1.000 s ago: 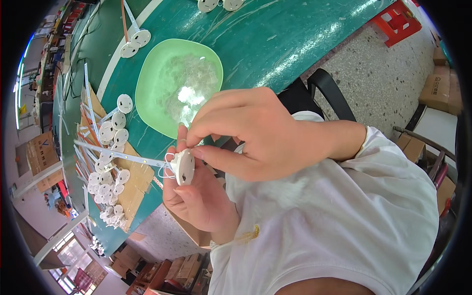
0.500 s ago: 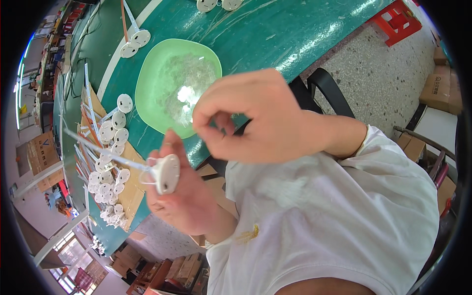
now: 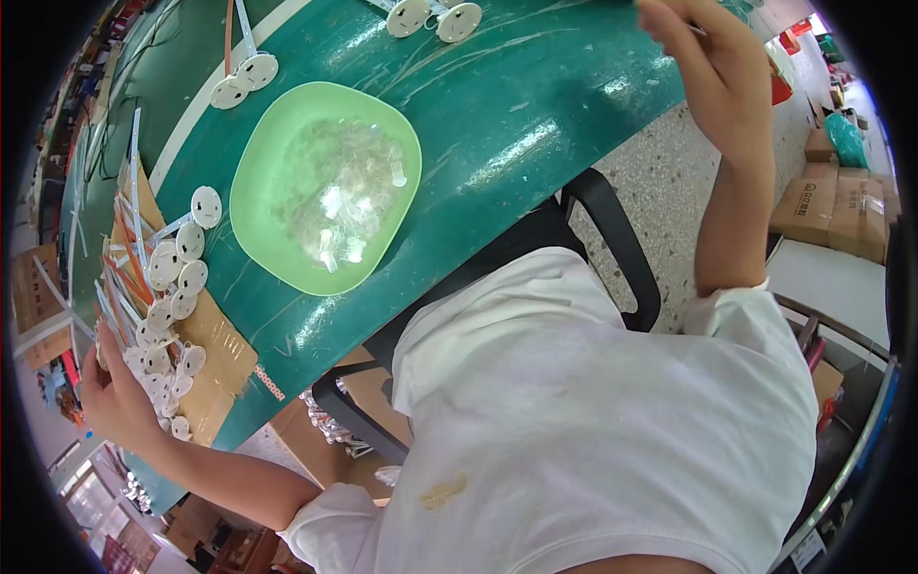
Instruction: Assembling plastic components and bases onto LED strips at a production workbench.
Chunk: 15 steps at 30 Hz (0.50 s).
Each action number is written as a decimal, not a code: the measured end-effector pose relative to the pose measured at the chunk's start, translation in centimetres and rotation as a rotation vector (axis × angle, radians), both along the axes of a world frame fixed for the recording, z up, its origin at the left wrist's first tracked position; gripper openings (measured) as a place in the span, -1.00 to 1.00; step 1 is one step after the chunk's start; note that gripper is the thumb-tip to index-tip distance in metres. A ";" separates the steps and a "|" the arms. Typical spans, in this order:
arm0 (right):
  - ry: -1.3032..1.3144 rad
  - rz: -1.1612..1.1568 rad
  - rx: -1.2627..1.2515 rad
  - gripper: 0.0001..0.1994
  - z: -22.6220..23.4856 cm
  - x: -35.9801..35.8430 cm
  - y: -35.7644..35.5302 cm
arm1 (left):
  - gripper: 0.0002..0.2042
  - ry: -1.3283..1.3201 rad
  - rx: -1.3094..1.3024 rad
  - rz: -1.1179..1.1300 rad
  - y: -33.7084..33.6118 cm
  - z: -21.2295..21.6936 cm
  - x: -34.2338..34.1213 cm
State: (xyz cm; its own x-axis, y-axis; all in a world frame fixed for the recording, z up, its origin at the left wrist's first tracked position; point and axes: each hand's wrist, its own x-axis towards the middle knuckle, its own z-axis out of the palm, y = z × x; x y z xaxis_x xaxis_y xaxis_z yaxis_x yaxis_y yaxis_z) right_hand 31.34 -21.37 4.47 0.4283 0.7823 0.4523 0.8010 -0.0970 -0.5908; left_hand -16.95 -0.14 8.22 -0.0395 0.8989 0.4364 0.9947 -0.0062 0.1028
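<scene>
My left hand [image 3: 120,402] is at the left edge of the table, beside a pile of round white discs [image 3: 164,265] on long strips. Its fingers are closed on a whitish disc [image 3: 99,354], mostly hidden, with a pale strip running up and left from it. Raised at the upper right, my right hand [image 3: 722,81] has its fingers bent together over the far part of the table. Whatever its fingertips hold is too small or hidden to name. Between the hands stands a light green plastic bowl [image 3: 263,234] with small clear pieces [image 3: 349,182] in it.
A brown cardboard sheet [image 3: 228,364] lies under the disc pile on the green table [image 3: 497,105]. More discs [image 3: 256,71] lie at the table's far side. A black chair armrest [image 3: 622,249] is close to the table edge. Cardboard boxes [image 3: 827,215] stand at the right.
My hands have parted from in front of the bowl. The left has moved left to the pile with the disc and strip; the right has gone up and to the right.
</scene>
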 end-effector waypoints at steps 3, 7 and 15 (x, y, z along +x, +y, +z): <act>-0.153 0.154 -0.009 -0.97 2.0 -1.9 2.6 | -0.49 0.154 -0.015 0.041 0.3 -1.2 0.0; -0.308 0.409 0.021 -0.92 2.5 -1.8 5.5 | -0.46 0.163 0.071 -0.082 0.3 -3.2 0.1; -0.273 0.557 -0.383 -0.80 1.8 -3.1 12.8 | -0.53 -0.381 0.252 -0.363 -8.4 -4.7 5.2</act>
State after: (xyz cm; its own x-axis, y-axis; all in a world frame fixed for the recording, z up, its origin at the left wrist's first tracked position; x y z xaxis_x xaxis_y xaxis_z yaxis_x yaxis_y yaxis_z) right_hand 28.26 -8.60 6.27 -0.1682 0.9762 0.1371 0.9056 0.2080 -0.3696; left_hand -11.77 -8.55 3.52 0.0560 0.7546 0.6538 0.8173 -0.4108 0.4041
